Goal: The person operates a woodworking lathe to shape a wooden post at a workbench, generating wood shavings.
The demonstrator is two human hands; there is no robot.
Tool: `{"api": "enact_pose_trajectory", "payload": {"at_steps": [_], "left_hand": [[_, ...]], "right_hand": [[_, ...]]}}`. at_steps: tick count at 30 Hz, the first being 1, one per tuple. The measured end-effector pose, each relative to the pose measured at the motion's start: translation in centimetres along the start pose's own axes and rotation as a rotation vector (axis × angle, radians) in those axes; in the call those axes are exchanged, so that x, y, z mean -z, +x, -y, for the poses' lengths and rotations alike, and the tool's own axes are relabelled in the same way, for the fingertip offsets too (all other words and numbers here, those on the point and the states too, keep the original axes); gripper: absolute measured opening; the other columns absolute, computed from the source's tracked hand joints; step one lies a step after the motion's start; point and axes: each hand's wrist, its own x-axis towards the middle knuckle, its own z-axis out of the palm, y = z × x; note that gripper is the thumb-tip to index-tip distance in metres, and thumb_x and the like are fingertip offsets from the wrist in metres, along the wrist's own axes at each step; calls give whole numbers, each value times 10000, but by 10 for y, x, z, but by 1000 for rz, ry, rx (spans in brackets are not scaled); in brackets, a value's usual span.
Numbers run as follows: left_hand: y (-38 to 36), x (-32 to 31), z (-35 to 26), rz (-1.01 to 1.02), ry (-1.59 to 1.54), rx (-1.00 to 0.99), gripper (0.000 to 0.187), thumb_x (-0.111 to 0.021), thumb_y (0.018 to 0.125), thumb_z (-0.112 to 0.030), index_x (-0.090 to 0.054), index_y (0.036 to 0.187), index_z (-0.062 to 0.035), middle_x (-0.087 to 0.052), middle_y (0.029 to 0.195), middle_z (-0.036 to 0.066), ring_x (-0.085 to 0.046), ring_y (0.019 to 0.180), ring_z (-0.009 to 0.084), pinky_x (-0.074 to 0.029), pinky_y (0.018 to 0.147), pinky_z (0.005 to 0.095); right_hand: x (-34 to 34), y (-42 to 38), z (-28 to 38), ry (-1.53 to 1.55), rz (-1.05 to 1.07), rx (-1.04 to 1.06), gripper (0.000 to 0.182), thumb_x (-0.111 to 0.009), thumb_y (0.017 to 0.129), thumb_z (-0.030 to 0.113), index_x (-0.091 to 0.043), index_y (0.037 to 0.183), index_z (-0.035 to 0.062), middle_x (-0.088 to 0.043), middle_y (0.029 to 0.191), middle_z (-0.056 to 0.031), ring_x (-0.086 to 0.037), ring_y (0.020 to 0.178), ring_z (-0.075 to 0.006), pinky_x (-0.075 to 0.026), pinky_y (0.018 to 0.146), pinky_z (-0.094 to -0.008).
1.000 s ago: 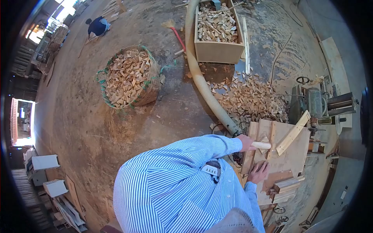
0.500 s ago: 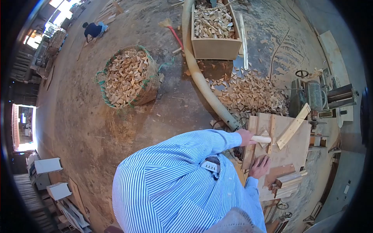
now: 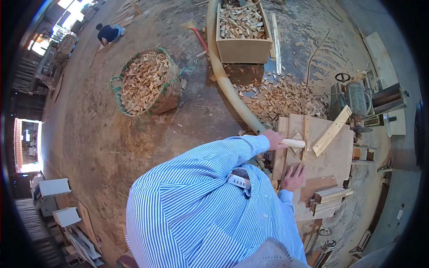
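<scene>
My left hand (image 3: 272, 139) is closed round a pale wooden stick (image 3: 292, 143). The stick's rounded end lies over a small diamond-shaped wood piece (image 3: 296, 137) on a flat wooden board (image 3: 330, 167). Beside that piece, a narrow wooden strip (image 3: 306, 134) runs across the board. My right hand (image 3: 293, 177) rests on the board's near side, fingers apart and slightly bent, with no object visible in it. Past the strip lies a curved wooden bar (image 3: 331, 131) with dark holes. A stack of wood blocks (image 3: 330, 197) sits on the board's lower right.
A machine (image 3: 357, 100) with a round disc (image 3: 361, 129) stands beyond the board. Triangular offcuts (image 3: 286, 100) cover the floor near a ribbed hose (image 3: 232, 96). A basket (image 3: 169, 91) and a wooden box (image 3: 246, 50) hold more offcuts. Another person (image 3: 108, 34) crouches far off.
The view has shifted slightly. The board, with both hands and the pieces on it, has moved upward in view, a little more than the machine. My left hand keeps its hold on the stick.
</scene>
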Motion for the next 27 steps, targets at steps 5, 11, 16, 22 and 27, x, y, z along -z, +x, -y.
{"api": "enact_pose_trajectory", "payload": {"at_steps": [5, 11, 16, 22, 27], "left_hand": [[8, -22, 6, -91, 26, -14, 655, -525, 958, -656, -663, 1167, -51, -727, 998, 234, -703, 952, 421, -557, 846, 513], [9, -13, -17, 55, 11, 225, 686, -590, 909, -671, -688, 1160, -40, -720, 1051, 254, -676, 997, 451, -532, 846, 528], [17, -37, 5, -126, 224, -26, 590, -548, 979, -590, -650, 1151, -35, -703, 993, 282, -673, 921, 484, -529, 795, 572], [16, -32, -4, -109, 257, -24, 573, -557, 981, -578, -637, 1128, -30, -701, 1001, 279, -670, 939, 481, -523, 806, 564], [15, -32, -10, -126, 277, -24, 543, -570, 996, -513, -646, 1089, 17, -694, 974, 298, -666, 915, 482, -518, 803, 548]], "right_hand": [[2, 0, -11, 139, -35, 61, 564, -667, 963, 396, -586, 1397, 45, -505, 1486, -241, -453, 1395, -419, -379, 1133, -526], [57, -6, -22, 401, -108, 3, 581, -764, 892, 296, -589, 1392, 58, -581, 1386, -197, -550, 1273, -392, -445, 1089, -472], [121, -29, -77, 309, -350, -101, 552, -793, 855, 255, -614, 1338, 56, -587, 1369, -182, -550, 1279, -388, -456, 1077, -475], [162, -35, -140, 184, -637, -384, 531, -802, 848, 258, -638, 1296, 23, -605, 1332, -203, -557, 1252, -390, -458, 1062, -480], [167, -23, -186, 63, -587, -440, 550, -760, 873, 383, -652, 1276, 24, -645, 1262, -211, -575, 1206, -392, -448, 1035, -489]]}}
